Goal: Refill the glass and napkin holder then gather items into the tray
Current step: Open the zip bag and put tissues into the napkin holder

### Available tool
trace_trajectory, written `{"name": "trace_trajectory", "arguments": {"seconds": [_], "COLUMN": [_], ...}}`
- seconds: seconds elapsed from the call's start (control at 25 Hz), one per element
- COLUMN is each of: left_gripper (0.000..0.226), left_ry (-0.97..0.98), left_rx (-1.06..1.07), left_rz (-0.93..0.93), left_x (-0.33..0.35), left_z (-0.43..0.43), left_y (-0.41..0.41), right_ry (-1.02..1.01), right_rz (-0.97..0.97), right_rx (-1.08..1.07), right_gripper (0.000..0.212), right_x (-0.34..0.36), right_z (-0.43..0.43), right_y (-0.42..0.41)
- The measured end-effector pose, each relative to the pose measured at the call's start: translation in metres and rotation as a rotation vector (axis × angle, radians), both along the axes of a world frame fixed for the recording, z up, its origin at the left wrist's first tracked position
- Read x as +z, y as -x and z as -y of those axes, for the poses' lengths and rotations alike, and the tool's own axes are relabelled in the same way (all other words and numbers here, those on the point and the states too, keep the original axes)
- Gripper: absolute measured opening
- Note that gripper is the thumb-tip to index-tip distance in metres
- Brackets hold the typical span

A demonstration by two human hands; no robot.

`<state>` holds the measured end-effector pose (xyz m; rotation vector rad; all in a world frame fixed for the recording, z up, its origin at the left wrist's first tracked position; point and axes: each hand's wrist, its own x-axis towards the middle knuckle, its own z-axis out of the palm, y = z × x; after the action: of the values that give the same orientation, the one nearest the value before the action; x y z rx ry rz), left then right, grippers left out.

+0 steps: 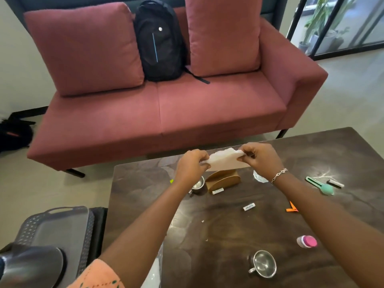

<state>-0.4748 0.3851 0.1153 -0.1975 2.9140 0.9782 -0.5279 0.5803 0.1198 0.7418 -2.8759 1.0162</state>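
Head view, hands: left hand (192,163) and right hand (260,157) raised above the far part of the surface (228,225), each pinching one end of a stack of white napkins (224,157).
Left grip: clenched on the napkins' left end, thumb and fingers closed.
Right grip: clenched on the napkins' right end; bracelet (279,175) at the wrist.
Napkins: held in the air between the hands, directly above the napkin holder (223,180).
Napkin holder: wooden, upright on the surface, slot empty as far as visible.
Far steel cup (197,186): just left of the holder, partly hidden by the left wrist.
Near steel cup (262,263): on the near part of the surface, well apart from the holder.
Tray (60,229): dark, off the surface at lower left.
Small items: two white tubes (248,206), pink-capped bottle (307,241), green tool (321,186) scattered on the surface.
Background: red sofa (166,111) with black backpack (160,40).
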Motion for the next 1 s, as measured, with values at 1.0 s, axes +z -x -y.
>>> {"name": "trace_trajectory", "arguments": {"seconds": [1.0], "left_gripper": [0.016], "left_ry": [0.287], "left_rx": [0.116], "left_rz": [0.179], "left_x": [-0.189], "left_z": [-0.042], "left_y": [0.05], "right_ry": [-0.273], "right_rz": [0.122], "right_rx": [0.314], "right_gripper": [0.018], "right_x": [-0.191], "right_z": [-0.002], "right_y": [0.08]}}
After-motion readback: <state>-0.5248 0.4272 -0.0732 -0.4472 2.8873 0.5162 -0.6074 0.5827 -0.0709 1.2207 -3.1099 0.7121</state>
